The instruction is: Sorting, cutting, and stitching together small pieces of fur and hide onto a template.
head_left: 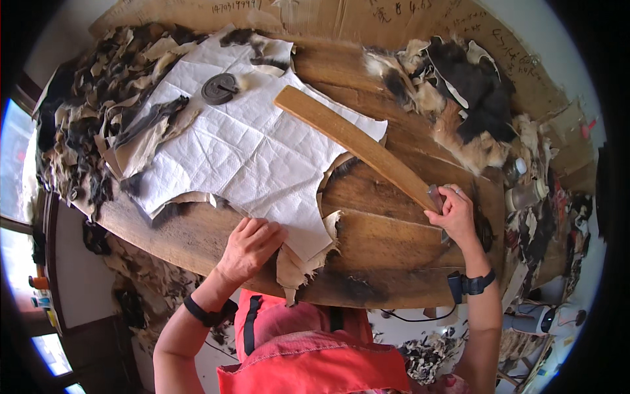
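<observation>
My left hand (pixel 251 248) rests with curled fingers at the near edge of a white woven sheet (pixel 230 141); its fingertips are hidden. The sheet is cut in a hide-like outline, and pieces of pale-backed fur hide (pixel 293 270) show from under its edges. A long wooden slat (pixel 354 143) lies slantwise, its far end over the sheet. My right hand (pixel 456 213) is closed around the slat's near end, where a small grey-brown block (pixel 434 196) shows by the fingers. On the sheet sits a round dark grey weight (pixel 220 88) with a slot.
Fur scraps (pixel 118 85) heap on the left of the wooden board (pixel 374 243). More fur pieces (pixel 459 92) lie at the far right, near a glass jar (pixel 525 196). Cardboard (pixel 315 20) stands behind the board. Small scraps (pixel 430 354) lie below its near edge.
</observation>
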Available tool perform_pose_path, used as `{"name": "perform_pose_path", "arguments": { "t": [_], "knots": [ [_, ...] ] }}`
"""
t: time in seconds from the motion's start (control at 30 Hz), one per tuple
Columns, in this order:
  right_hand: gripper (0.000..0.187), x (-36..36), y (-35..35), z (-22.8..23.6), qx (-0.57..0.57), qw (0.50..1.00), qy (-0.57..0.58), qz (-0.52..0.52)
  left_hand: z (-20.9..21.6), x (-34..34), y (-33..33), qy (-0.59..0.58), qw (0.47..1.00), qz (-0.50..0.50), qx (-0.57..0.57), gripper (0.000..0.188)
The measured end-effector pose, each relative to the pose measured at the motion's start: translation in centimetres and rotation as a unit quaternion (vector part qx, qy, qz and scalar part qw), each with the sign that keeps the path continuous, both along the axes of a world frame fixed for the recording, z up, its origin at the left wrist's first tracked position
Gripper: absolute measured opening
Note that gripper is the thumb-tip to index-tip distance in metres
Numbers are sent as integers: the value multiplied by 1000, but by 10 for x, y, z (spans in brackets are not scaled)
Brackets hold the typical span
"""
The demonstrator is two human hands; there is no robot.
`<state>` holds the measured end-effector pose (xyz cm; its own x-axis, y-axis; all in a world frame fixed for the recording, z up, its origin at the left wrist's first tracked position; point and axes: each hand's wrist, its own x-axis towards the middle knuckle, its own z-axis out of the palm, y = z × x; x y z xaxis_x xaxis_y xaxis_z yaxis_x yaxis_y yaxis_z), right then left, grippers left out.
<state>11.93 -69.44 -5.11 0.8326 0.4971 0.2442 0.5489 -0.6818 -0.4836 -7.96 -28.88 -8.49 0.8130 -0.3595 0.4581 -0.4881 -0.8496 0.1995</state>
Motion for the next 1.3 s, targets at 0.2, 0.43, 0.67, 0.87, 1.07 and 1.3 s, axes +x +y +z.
{"name": "perform_pose_path", "arguments": {
  "t": [0.2, 0.43, 0.67, 0.87, 1.07, 1.3],
  "knots": [
    [56, 0, -14, -5, 26, 999, -28, 10, 4, 1, 1, 11, 1000, -3, -18, 31],
    [53, 2, -14, 11, 42, 999, 15, 22, 3, 25, 12, 255, 694, 250, -625, 11],
    [50, 25, 5, -5, -25, 995, 69, 69, 19, 20, -3, 78, 734, 313, -598, 8],
    [50, 29, 11, 8, -58, 986, 149, 39, 11, -32, -49, 146, 891, 294, -315, 16],
    [40, 15, 14, 13, -110, 990, 85, -18, -8, -36, -67, 217, 817, 339, -413, 31],
    [24, 9, -96, -17, -115, 964, -121, -208, 3, -30, -70, 211, 830, 342, -386, 33]
  ]
}}
